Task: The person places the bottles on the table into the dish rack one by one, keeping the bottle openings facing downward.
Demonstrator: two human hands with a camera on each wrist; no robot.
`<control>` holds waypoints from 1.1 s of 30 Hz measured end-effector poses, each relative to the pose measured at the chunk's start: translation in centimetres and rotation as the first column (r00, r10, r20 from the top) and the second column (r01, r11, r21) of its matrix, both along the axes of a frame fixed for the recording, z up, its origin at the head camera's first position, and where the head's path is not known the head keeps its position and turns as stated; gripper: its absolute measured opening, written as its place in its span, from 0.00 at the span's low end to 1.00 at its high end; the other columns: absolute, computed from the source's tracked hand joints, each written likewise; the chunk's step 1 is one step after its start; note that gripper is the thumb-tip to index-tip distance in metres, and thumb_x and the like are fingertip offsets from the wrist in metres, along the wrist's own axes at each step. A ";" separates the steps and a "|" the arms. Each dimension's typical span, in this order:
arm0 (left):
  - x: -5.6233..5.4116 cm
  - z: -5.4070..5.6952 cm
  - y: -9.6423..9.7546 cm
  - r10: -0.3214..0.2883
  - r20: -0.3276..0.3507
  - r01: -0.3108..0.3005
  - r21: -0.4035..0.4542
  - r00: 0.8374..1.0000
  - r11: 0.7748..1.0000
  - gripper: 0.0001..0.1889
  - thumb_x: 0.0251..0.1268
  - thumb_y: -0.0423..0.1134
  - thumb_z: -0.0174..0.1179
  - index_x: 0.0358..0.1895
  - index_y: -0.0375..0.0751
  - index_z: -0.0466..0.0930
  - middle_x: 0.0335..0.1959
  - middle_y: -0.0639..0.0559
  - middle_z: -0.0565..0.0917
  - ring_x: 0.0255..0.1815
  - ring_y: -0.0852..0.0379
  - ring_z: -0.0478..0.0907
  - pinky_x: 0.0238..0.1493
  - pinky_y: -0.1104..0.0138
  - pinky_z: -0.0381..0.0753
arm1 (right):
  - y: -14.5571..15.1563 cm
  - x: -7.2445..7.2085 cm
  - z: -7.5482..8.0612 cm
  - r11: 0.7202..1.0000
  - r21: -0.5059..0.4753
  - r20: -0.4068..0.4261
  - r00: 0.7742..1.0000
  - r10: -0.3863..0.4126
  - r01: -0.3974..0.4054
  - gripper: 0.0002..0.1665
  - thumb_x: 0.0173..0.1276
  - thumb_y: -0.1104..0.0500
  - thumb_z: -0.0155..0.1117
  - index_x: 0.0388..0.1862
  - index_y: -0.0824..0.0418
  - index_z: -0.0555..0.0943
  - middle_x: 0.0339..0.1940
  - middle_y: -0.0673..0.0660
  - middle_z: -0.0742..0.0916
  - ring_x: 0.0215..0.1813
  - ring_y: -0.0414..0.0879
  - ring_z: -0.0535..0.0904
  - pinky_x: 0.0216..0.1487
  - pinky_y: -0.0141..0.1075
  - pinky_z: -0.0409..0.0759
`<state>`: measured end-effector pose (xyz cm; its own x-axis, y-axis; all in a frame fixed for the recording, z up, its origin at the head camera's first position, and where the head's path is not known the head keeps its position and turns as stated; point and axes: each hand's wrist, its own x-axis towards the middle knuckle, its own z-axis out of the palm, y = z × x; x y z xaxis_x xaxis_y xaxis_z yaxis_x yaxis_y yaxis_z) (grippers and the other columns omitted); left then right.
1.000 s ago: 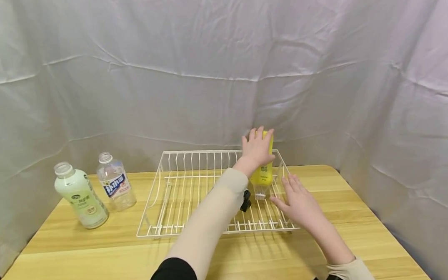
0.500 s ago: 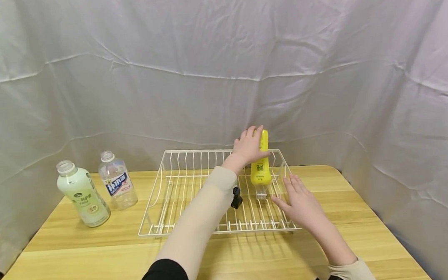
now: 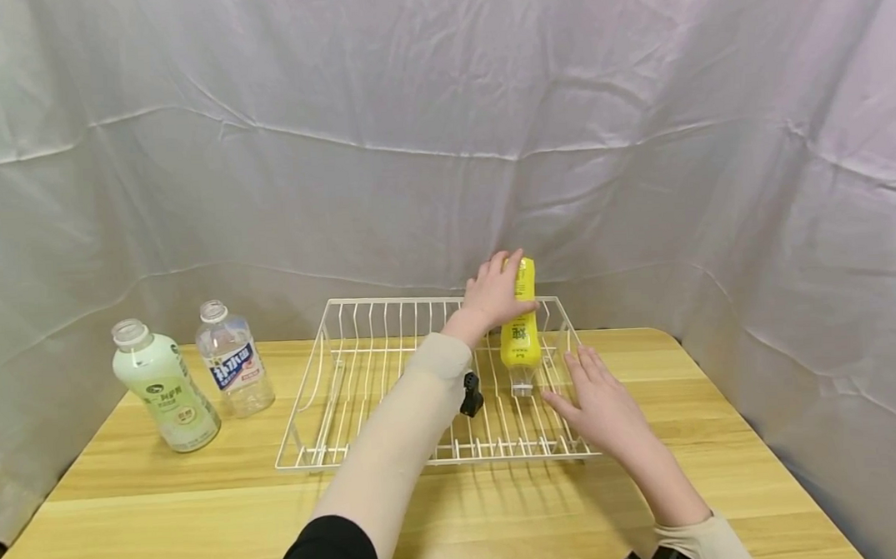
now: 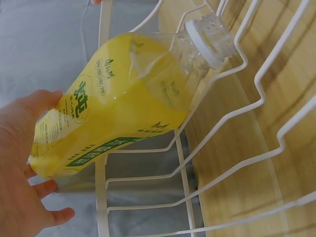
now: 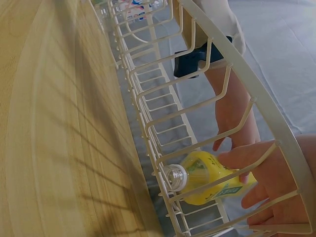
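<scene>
One cloth backdrop point(image 3: 384, 199): grey, creased; I see it behind the table and down both sides.
Table point(image 3: 203, 524): light wood grain, far right corner rounded.
Wire rack point(image 3: 516, 458): white, stands mid-table, divider wires running front to back.
Sleeves point(image 3: 395, 453): beige at both wrists, black higher up the left arm.
Green bottle point(image 3: 166, 392): stands on the table, outermost on the left.
Clear bottle point(image 3: 234, 368): stands just beside the green one, rack side; blue and white label.
Yellow bottle point(image 3: 521, 339): in the rack's right part, tilted, base high at the back rim, clear neck down toward the front. Left hand at its raised base end, right hand near its neck; so it sits between the two.
Left hand point(image 3: 494, 292): partly closed round the base end, thumb across the label, fingers bent and spread. I read a loose hold; how firm, I can't tell.
Right hand point(image 3: 604, 410): spread, fingers straight, at the rack's right rim, thumb toward the bottle neck. Grips nothing; I can't confirm rim contact.
Wrist mount point(image 3: 471, 395): black, on the left wrist, above the rack.
</scene>
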<state>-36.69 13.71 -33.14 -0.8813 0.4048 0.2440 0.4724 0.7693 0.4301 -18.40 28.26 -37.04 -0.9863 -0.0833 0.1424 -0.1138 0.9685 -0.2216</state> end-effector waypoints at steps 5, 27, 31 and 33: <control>-0.1 0.2 -0.4 0.067 -0.035 -0.067 0.000 0.997 0.998 0.50 0.53 0.66 0.65 0.77 0.58 0.49 0.73 0.51 0.61 0.69 0.49 0.65 0.61 0.50 0.72 | 0.0 0.1 0.1 1.000 0.000 0.004 1.000 -0.001 0.001 0.51 0.72 0.33 0.47 0.75 0.72 0.56 0.77 0.74 0.55 0.78 0.69 0.48 0.75 0.61 0.51; -0.8 -0.4 -1.2 0.044 0.088 -0.054 0.109 0.995 0.993 0.48 0.59 0.62 0.61 0.78 0.54 0.47 0.77 0.52 0.60 0.74 0.46 0.60 0.70 0.46 0.64 | -0.2 0.1 0.4 1.000 -0.006 0.001 1.000 0.001 -0.001 0.51 0.71 0.31 0.47 0.75 0.71 0.56 0.77 0.73 0.55 0.78 0.68 0.47 0.75 0.61 0.51; -0.7 -0.4 -1.2 0.044 0.063 -0.048 0.074 0.997 0.996 0.48 0.59 0.64 0.61 0.78 0.55 0.45 0.77 0.52 0.59 0.75 0.46 0.58 0.70 0.46 0.63 | 0.0 0.1 0.3 1.000 -0.005 0.011 1.000 0.000 0.000 0.52 0.71 0.31 0.47 0.75 0.70 0.55 0.77 0.73 0.54 0.79 0.68 0.47 0.75 0.61 0.51; -0.6 -0.4 -1.2 0.044 0.049 -0.047 0.063 0.998 0.997 0.48 0.58 0.64 0.61 0.78 0.55 0.46 0.77 0.51 0.59 0.75 0.46 0.58 0.69 0.46 0.64 | 0.0 0.2 0.3 1.000 -0.008 0.009 1.000 0.000 0.000 0.52 0.71 0.31 0.47 0.75 0.70 0.56 0.77 0.73 0.54 0.78 0.69 0.47 0.75 0.61 0.51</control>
<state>-37.33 12.54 -33.51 -0.9096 0.3491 0.2252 0.4154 0.7597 0.5003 -18.23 28.25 -36.78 -0.9875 -0.0827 0.1339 -0.1122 0.9666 -0.2302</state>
